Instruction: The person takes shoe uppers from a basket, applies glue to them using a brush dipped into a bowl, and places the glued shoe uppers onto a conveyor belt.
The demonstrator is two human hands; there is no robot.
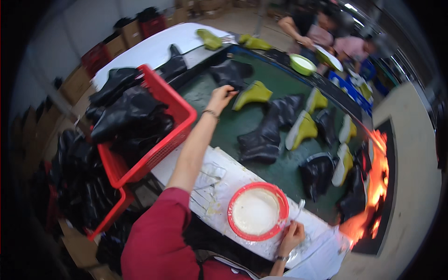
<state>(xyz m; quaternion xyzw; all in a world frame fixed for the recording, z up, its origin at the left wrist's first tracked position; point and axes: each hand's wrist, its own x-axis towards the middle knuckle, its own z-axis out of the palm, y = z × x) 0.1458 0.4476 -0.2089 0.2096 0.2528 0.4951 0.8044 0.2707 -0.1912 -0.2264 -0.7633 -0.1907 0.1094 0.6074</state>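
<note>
At the far left part of the green conveyor belt (224, 122), my left hand (221, 99) is closed at the lower edge of a black boot (231, 73). Beside its fingertips lies a yellow-green shoe last with a pale sole (253, 95). My right hand (292, 237) is closed on a thin, light-coloured brush (301, 204), its tip pointing away from me. Just left of that hand, a red-rimmed bowl (230, 218) holds creamy white liquid. Several more black boots (261, 140) and yellow-green lasts (305, 128) are spread over the belt.
A red crate (179, 116) heaped with black boots stands to my left. Orange glow fills a heater opening (373, 186) at the right end. Beyond the belt, two people work near a green bowl (302, 64) and a blue crate (347, 91).
</note>
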